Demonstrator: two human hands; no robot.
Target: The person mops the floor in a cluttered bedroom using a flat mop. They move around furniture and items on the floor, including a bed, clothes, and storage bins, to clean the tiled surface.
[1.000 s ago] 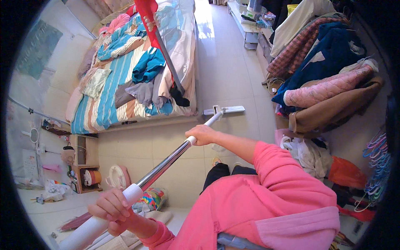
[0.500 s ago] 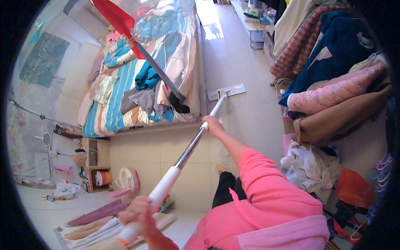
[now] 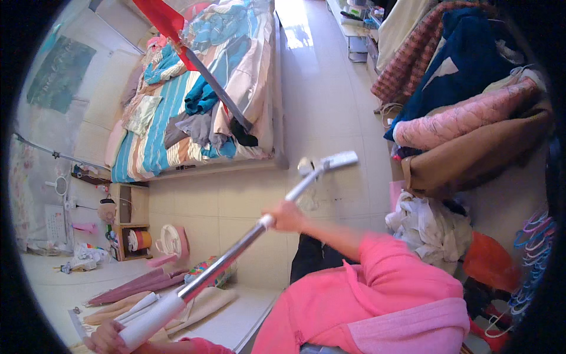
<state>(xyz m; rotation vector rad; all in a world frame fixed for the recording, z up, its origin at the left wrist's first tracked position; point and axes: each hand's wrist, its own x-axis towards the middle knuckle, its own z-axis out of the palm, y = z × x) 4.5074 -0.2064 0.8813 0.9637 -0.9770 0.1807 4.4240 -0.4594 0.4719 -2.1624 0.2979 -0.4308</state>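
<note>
I hold a long-handled flat mop [image 3: 217, 266] slantwise across my front. My right hand [image 3: 286, 216] is closed round the upper handle's lower end, by the white collar. At the lower left of the picture, my left hand [image 3: 106, 337] wraps the white grip at the other end; it is partly cut by the dark rim. The white mop head [image 3: 341, 160] is over the tiled floor, past the bed's near corner. It looks tilted and a bit blurred; whether it touches the floor I cannot tell.
A bed [image 3: 280, 154] with striped bedding and heaped clothes stands at the left, a red flag [image 3: 162, 20] on a grey pole above it. Coats and quilts [image 3: 471, 112] hang at the right, above a white cloth heap [image 3: 433, 230]. A wooden cabinet [image 3: 131, 200] stands left.
The mop head has come back toward me and slightly right, turning askew. Both hands have moved left and down with the handle. The whole view has shifted a little.
</note>
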